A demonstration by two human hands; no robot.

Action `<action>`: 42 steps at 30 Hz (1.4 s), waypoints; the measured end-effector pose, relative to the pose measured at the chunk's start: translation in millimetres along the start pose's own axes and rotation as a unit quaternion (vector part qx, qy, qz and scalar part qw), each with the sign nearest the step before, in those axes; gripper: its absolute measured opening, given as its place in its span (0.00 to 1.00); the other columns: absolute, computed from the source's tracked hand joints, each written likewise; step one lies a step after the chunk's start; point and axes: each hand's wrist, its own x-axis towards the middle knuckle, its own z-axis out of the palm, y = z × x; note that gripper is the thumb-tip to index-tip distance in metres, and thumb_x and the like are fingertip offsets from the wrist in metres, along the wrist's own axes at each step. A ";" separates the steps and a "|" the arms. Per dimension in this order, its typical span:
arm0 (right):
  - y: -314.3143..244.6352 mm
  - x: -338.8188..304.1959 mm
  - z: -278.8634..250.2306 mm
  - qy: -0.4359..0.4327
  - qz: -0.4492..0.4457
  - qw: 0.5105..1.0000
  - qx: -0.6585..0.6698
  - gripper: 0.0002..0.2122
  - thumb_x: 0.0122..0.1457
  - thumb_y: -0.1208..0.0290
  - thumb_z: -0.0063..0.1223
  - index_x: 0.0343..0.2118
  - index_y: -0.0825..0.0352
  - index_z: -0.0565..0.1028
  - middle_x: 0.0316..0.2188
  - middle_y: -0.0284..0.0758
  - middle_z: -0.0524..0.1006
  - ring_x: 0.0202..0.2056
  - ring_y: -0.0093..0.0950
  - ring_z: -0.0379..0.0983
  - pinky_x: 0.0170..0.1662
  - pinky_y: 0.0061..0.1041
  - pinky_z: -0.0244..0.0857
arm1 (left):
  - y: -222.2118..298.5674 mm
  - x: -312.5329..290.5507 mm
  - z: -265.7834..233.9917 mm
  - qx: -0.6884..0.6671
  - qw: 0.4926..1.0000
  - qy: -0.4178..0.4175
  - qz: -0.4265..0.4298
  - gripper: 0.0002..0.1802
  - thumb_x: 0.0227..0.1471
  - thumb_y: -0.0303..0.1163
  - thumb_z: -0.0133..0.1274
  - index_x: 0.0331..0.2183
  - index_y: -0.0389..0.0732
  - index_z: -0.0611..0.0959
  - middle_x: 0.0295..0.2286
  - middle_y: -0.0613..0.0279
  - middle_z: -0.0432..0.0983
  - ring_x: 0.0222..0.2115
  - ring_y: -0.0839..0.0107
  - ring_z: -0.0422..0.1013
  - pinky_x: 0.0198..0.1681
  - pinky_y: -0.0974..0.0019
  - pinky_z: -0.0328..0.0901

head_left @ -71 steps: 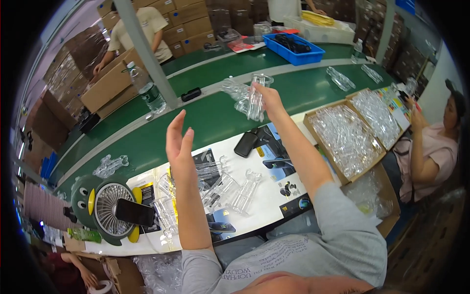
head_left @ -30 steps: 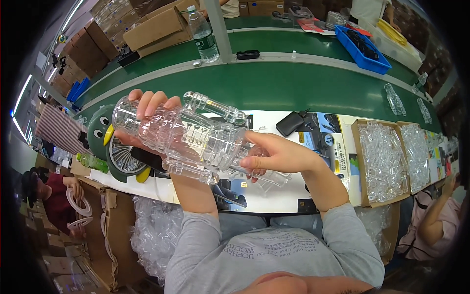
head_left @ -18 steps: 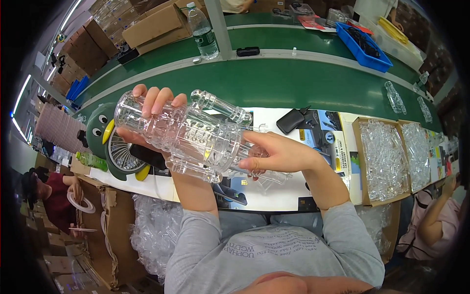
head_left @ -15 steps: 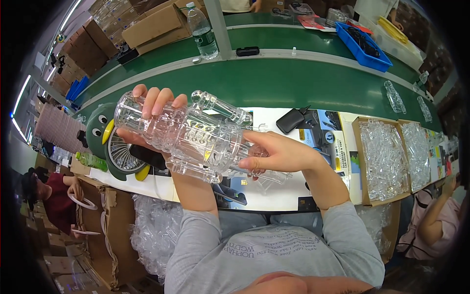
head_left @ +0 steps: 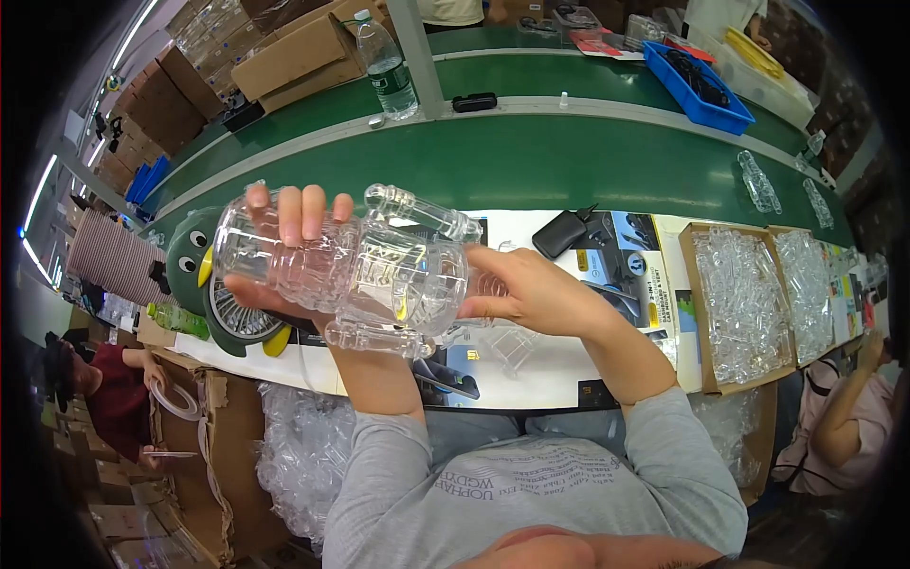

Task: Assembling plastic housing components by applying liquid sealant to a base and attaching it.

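A large clear plastic body (head_left: 327,251), shaped like a ribbed bottle with a see-through side tube (head_left: 424,211) along its upper side and another along its lower side, lies tilted across my hands above the table. My left hand (head_left: 301,213) wraps round its wider left end, fingers on top and thumb beneath. At the opposite end my right hand (head_left: 521,289) is closed, thumb and fingers round a ridged clear end piece. Below that hand, a small clear plastic part (head_left: 512,349) is on the printed sheets.
A green penguin-shaped fan (head_left: 237,294) stands at the left. Black charger-like item (head_left: 559,233) sits behind my right hand. Boxes of clear parts (head_left: 744,308) stand at the right. Water bottle (head_left: 386,71) and blue tray (head_left: 697,85) are farther back. People sit at both sides.
The clear body has turned slightly, its right end rolling a little. My right fingers have shifted on the end piece. At the left, the other person's white rings have moved.
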 end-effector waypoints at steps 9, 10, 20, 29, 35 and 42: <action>-16.8 -2.8 21.5 0.184 -0.036 0.968 -0.167 0.23 0.36 0.72 0.62 0.38 0.70 0.67 0.25 0.38 0.72 0.23 0.34 0.71 0.28 0.28 0.65 | -9.3 -3.7 35.2 0.112 0.980 0.143 0.082 0.35 0.46 0.57 0.48 0.45 0.37 0.65 0.28 0.52 0.70 0.39 0.46 0.68 0.48 0.45 0.61; -19.5 -2.3 21.3 0.187 -0.020 0.968 -0.165 0.22 0.36 0.72 0.62 0.37 0.69 0.68 0.25 0.38 0.72 0.24 0.33 0.72 0.29 0.27 0.65 | -11.8 -2.3 33.8 0.105 0.983 0.115 0.094 0.35 0.46 0.57 0.47 0.45 0.37 0.64 0.28 0.51 0.69 0.37 0.47 0.68 0.47 0.46 0.62; -29.2 -4.1 5.7 0.153 0.017 0.982 -0.108 0.21 0.36 0.76 0.62 0.38 0.70 0.71 0.24 0.37 0.74 0.25 0.29 0.73 0.31 0.22 0.65 | -21.4 -9.6 33.6 0.131 0.979 0.083 0.135 0.34 0.50 0.57 0.42 0.45 0.37 0.63 0.30 0.48 0.68 0.30 0.55 0.68 0.36 0.54 0.64; -25.7 -6.4 -0.7 0.159 -0.002 0.984 -0.086 0.18 0.34 0.77 0.60 0.33 0.71 0.70 0.20 0.35 0.70 0.20 0.26 0.67 0.26 0.21 0.62 | -28.9 -5.2 32.2 0.109 0.982 0.042 0.148 0.39 0.47 0.64 0.41 0.47 0.38 0.62 0.30 0.49 0.68 0.29 0.57 0.68 0.34 0.57 0.64; -23.1 -3.7 -1.2 0.198 0.007 0.973 -0.116 0.19 0.33 0.76 0.61 0.32 0.71 0.70 0.20 0.34 0.69 0.21 0.24 0.66 0.27 0.20 0.61 | -35.8 -8.8 29.6 0.114 0.977 0.083 0.160 0.39 0.49 0.63 0.38 0.49 0.39 0.60 0.32 0.49 0.68 0.32 0.56 0.67 0.38 0.56 0.63; -21.4 -9.6 -10.0 0.191 0.020 0.974 -0.122 0.20 0.34 0.73 0.62 0.34 0.70 0.69 0.26 0.39 0.73 0.27 0.33 0.72 0.32 0.25 0.64 | -33.1 -5.3 21.6 0.137 0.983 0.068 0.097 0.39 0.48 0.58 0.45 0.52 0.43 0.55 0.39 0.47 0.66 0.43 0.51 0.64 0.51 0.48 0.55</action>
